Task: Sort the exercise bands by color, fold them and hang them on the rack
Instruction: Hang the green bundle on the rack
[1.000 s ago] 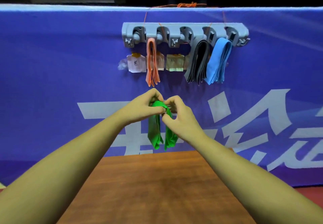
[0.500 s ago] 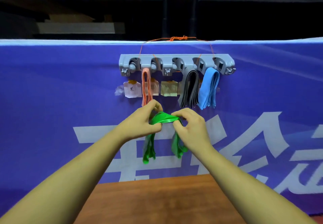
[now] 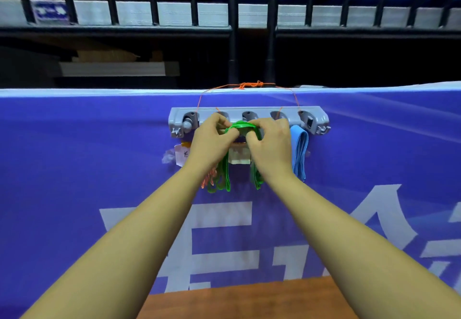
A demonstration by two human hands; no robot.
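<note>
A grey rack (image 3: 314, 116) with several holders hangs by orange string on a blue banner. Both hands hold a folded green band (image 3: 241, 125) up against the rack's middle holder. My left hand (image 3: 212, 141) pinches its left side and my right hand (image 3: 270, 144) pinches its right side. The green ends (image 3: 220, 181) dangle below my hands. A folded blue band (image 3: 299, 151) hangs from a holder to the right. The tips of an orange band (image 3: 207, 181) show beneath my left wrist. My right hand hides the black band.
The blue banner (image 3: 99, 159) with white characters stands upright behind a wooden table (image 3: 249, 301). Paper labels (image 3: 180, 155) are taped below the rack. Dark railing bars (image 3: 232, 27) and a grey ledge rise behind the banner.
Both hands have lifted the green band from chest height up to the rack's middle holder. The view has tilted upward, so less table shows.
</note>
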